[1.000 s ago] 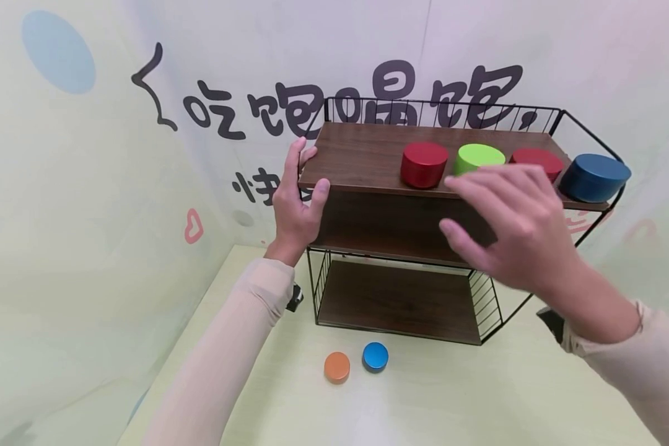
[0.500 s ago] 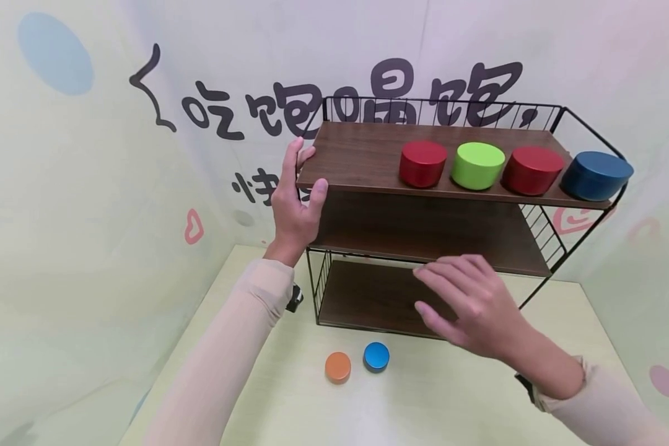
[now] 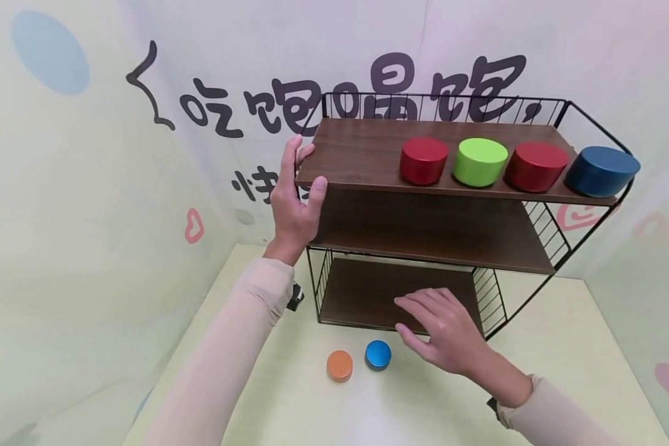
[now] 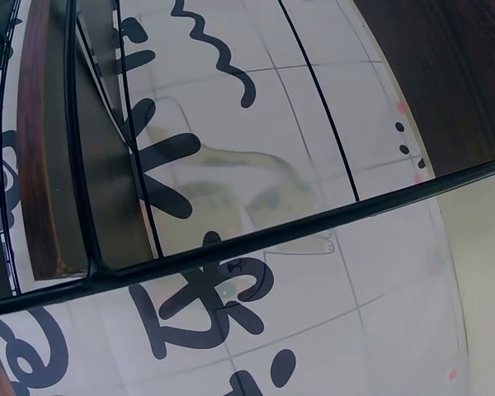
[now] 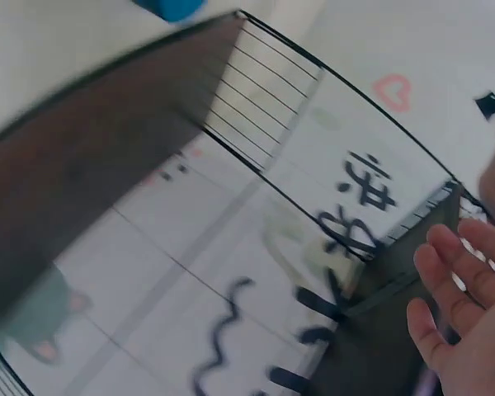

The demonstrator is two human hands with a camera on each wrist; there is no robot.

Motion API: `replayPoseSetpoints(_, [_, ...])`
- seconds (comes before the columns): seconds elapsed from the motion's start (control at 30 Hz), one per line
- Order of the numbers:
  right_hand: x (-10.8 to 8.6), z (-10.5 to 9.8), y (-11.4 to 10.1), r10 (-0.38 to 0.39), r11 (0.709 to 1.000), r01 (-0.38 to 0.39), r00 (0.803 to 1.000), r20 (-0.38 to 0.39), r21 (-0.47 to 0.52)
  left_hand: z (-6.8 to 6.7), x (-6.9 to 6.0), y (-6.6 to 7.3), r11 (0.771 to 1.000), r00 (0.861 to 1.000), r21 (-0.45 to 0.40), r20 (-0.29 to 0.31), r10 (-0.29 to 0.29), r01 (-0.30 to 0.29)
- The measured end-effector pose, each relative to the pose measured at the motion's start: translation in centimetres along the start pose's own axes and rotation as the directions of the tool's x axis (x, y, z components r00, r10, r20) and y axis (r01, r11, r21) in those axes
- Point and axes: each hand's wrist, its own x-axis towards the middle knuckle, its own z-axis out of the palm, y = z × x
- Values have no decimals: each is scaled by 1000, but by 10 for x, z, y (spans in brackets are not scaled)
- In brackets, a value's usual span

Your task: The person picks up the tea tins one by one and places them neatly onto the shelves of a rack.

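My left hand (image 3: 297,204) grips the left end of the top board of a brown shelf rack (image 3: 362,152) with a black wire frame, thumb at the front edge. Four round tins stand along the right part of that board: a red one (image 3: 424,161), a green one (image 3: 480,162), another red one (image 3: 537,166) and a dark blue one (image 3: 603,171). Empty and with fingers extended, my right hand (image 3: 446,331) hovers before the bottom board, up and right of a small blue tin (image 3: 378,355). An orange tin (image 3: 339,366) lies left of the blue one.
The rack's middle board (image 3: 435,232) and bottom board (image 3: 362,291) hold no tins. Below the rack spreads a pale table (image 3: 290,402). Behind stands a light wall covering (image 3: 228,37) with dark lettering.
My right hand has come down and left from in front of the top board's tins to the bottom board, near the blue tin. My left hand has kept its hold.
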Motion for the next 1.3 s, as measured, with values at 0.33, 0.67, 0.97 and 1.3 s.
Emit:
replayPoseSetpoints(0.33, [-37,46,5,124,991,-127,988,92,29,0,1,-2,1000,1000,0,-5,10,-10])
replayPoseSetpoints(0.67, [-71,83,-6,224,971,-237,931,290,11,0,1,-1,1000,1000,0,-8,8,-8])
replayPoseSetpoints(0.97, [-85,102,-12,276,953,-302,881,385,9,0,1,-2,1000,1000,5,-13,11,-11])
replayPoseSetpoints(1.3, [-91,113,-15,303,944,-328,856,419,-11,0,-1,-2,1000,1000,25,-5,8,-8])
